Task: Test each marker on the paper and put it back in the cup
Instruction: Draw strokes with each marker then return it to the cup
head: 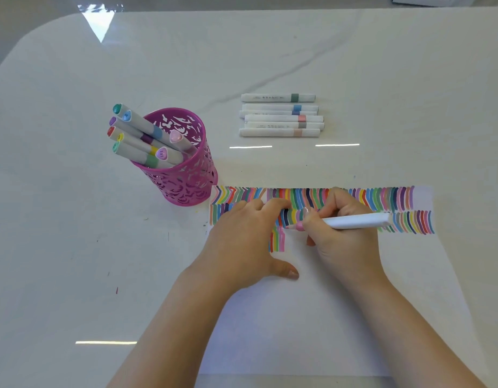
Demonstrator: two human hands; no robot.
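Note:
A white sheet of paper (312,317) lies in front of me, its top part filled with rows of coloured strokes. My right hand (343,236) grips a white marker with a pink tip (354,221), the tip touching the paper beside the short third row of strokes. My left hand (242,242) rests flat on the paper, fingers curled near the marker tip; whether it hides the marker's cap I cannot tell. A pink perforated cup (183,175) stands left of the paper and holds several capped markers (141,135) leaning left.
Several white markers (281,116) lie side by side on the white table (74,219) beyond the paper. Small ink specks dot the table left of the sheet. A dark object sits past the far right table edge.

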